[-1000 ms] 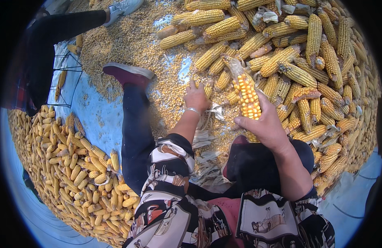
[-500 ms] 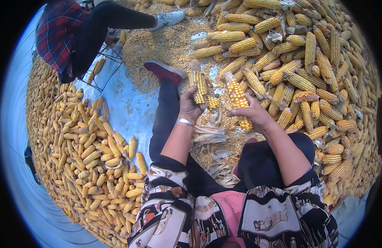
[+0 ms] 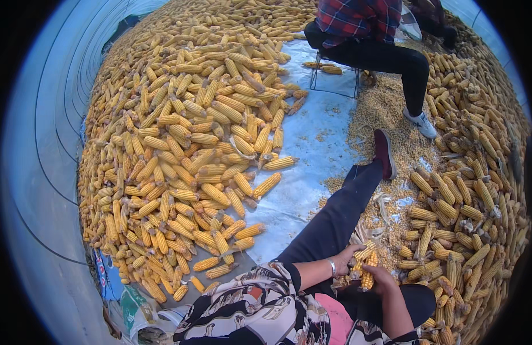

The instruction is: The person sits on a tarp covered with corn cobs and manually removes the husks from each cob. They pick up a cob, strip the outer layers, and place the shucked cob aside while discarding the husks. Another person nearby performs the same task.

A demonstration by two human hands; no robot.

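Low in the view, over my lap, my left hand [image 3: 347, 259] is closed around a partly shelled corn cob [image 3: 365, 250]. A silvery band [image 3: 332, 266] circles that wrist. Close beside it my right hand [image 3: 383, 279] grips a second yellow ear of corn [image 3: 367, 278]. The two ears lie against each other or nearly so; the exact contact is too small to tell. Dry pale husks [image 3: 366, 233] and loose kernels [image 3: 386, 244] are on the ground just beyond my hands.
A large heap of corn ears [image 3: 191, 161] fills the left, another pile [image 3: 467, 224] the right. Between them lies a pale blue sheet [image 3: 303, 190]. My outstretched leg [image 3: 340, 210] crosses it. Farther off, a person in a plaid shirt [image 3: 358, 20] sits on a wire-framed stool [image 3: 335, 80] beside scattered kernels.
The view has swung to the left, showing more of the left heap. My hands, apart before with one ear each, have come together with the ears side by side.
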